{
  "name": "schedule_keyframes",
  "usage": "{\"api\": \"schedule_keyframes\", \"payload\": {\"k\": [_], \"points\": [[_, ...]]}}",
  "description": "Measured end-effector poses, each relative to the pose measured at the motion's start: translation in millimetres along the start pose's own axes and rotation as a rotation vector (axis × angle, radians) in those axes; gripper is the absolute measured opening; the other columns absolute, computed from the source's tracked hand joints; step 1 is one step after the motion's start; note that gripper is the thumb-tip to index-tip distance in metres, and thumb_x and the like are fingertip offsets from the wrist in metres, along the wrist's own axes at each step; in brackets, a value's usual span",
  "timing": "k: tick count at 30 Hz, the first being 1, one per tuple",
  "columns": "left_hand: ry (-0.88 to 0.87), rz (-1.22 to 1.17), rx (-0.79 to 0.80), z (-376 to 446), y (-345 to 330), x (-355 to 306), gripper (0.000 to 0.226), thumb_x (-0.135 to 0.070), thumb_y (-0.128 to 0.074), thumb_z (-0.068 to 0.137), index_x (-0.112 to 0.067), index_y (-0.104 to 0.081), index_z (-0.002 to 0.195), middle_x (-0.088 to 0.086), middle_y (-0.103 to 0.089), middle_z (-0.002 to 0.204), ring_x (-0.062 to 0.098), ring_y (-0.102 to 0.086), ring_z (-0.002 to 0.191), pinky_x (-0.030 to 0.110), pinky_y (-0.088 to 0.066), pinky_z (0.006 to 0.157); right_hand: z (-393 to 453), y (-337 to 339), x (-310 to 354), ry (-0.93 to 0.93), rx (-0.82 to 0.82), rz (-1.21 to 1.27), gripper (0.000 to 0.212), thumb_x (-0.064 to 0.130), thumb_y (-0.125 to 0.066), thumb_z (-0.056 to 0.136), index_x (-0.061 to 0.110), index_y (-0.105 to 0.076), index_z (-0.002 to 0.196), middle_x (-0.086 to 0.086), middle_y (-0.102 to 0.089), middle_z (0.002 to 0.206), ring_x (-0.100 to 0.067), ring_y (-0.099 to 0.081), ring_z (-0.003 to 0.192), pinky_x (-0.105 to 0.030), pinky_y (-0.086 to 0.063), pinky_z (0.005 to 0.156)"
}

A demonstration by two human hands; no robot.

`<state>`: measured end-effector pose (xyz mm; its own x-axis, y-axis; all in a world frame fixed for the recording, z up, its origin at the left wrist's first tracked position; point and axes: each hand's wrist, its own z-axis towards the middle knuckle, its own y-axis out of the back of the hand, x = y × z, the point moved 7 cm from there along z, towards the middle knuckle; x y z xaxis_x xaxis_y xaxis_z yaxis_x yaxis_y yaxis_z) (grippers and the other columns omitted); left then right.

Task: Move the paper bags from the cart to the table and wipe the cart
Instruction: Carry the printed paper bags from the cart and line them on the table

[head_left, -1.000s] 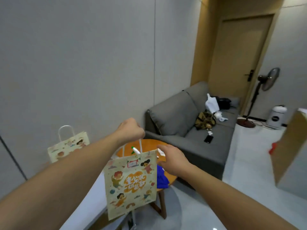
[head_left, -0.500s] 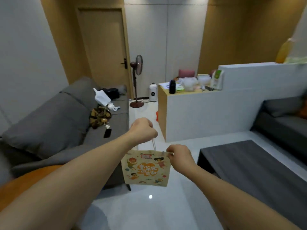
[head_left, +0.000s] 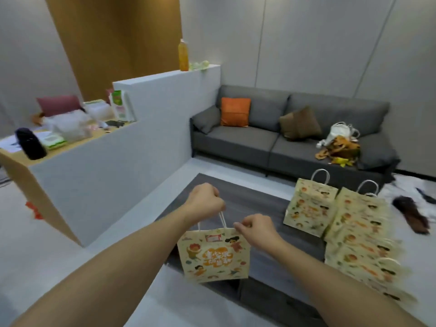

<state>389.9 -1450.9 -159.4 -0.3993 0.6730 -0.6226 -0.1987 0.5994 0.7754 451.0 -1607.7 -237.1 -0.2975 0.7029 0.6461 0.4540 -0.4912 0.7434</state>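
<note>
Both hands carry one bag over the near edge of the table. Left hand is curled into a fist round the white cord handle, well above the bag's mouth. Right hand pinches the bag's top right corner between thumb and fingertips, just right of the handle.

The bag hangs upright and flat-faced, clear of the table, its printed side toward the camera. Judging by how squarely it hangs and how little the cord strains, it is probably light, likely empty or nearly so. Its paper looks stiff enough to keep its shape but would crease or tear under a hard squeeze. The handle is the safe place to hold it; the corner pinch serves only to steady it and stop it swinging.

Right of the held bag, a row of matching bags lies overlapped along the table's right side, with one more bag at the far end. The held one looks bound for that group. Beyond the table stands a sofa.

The cart is out of view, so its wiping cannot be judged.
</note>
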Motion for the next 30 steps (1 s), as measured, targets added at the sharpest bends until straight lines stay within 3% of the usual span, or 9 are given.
{"api": "schedule_keyframes", "payload": {"k": [3,5,8,15,19,24,30], "points": [[-0.109,0.019,0.107,37.5,-34.7,-32.0,0.036,-0.017,-0.073,0.080,-0.016,-0.043,0.060,0.001,-0.040,0.061,0.017,-0.041,0.056,0.029,-0.033,0.050,9.6,19.8,-38.7,-0.131,-0.096,0.036,0.029,0.040,-0.065,0.096,0.017,-0.075,0.080,0.008,-0.065,0.069,-0.004,-0.056,0.064,-0.018,-0.040,0.054],[-0.175,0.027,0.169,56.7,-55.4,-52.1,0.028,-0.016,-0.071,0.081,-0.015,-0.049,0.063,0.003,-0.045,0.064,0.017,-0.044,0.058,0.030,-0.036,0.052,15.0,29.5,-62.1,-0.204,-0.159,0.077,0.030,0.040,-0.067,0.094,0.014,-0.078,0.084,0.005,-0.068,0.072,-0.007,-0.058,0.066,-0.023,-0.043,0.059],[-0.261,0.049,0.246,80.5,-83.8,-82.6,0.018,-0.015,-0.069,0.081,-0.014,-0.056,0.069,0.005,-0.050,0.069,0.018,-0.048,0.061,0.031,-0.042,0.054,18.2,45.0,-93.5,-0.303,-0.236,0.113,0.030,0.042,-0.067,0.094,0.016,-0.080,0.087,0.006,-0.067,0.072,-0.006,-0.057,0.066,-0.020,-0.039,0.054],[-0.357,0.123,0.381,129.1,-149.0,-136.4,0.018,-0.016,-0.071,0.085,-0.011,-0.061,0.071,0.003,-0.057,0.071,0.017,-0.052,0.064,0.030,-0.045,0.056,39.7,72.4,-165.2,-0.459,-0.328,0.191,0.027,0.044,-0.072,0.089,0.019,-0.081,0.092,0.006,-0.074,0.085,-0.007,-0.062,0.079,-0.022,-0.046,0.072],[-0.365,0.160,0.457,161.3,-201.9,-157.0,0.021,-0.015,-0.070,0.085,-0.014,-0.058,0.068,-0.002,-0.055,0.069,0.012,-0.051,0.061,0.025,-0.041,0.050,65.2,83.3,-217.9,-0.499,-0.303,0.226,0.028,0.042,-0.076,0.086,0.017,-0.082,0.095,0.003,-0.077,0.094,-0.009,-0.067,0.093,-0.019,-0.046,0.079],[-0.311,0.217,0.526,210.4,-266.1,-179.2,0.014,-0.018,-0.071,0.084,-0.016,-0.061,0.074,0.001,-0.063,0.082,0.018,-0.062,0.077,0.030,-0.053,0.059,108.8,97.0,-283.2,-0.530,-0.190,0.160,0.022,0.040,-0.081,0.080,0.021,-0.081,0.089,0.009,-0.070,0.083,-0.006,-0.062,0.084,-0.016,-0.041,0.066],[-0.247,0.236,0.609,265.9,-327.5,-202.4,0.013,-0.019,-0.067,0.088,-0.014,-0.065,0.076,0.003,-0.066,0.086,0.014,-0.062,0.076,0.024,-0.045,0.054,162.4,123.8,-349.2,-0.592,-0.168,0.078,0.011,0.028,-0.075,0.088,0.019,-0.081,0.092,0.004,-0.075,0.096,-0.012,-0.066,0.094,-0.025,-0.052,0.084]]}}
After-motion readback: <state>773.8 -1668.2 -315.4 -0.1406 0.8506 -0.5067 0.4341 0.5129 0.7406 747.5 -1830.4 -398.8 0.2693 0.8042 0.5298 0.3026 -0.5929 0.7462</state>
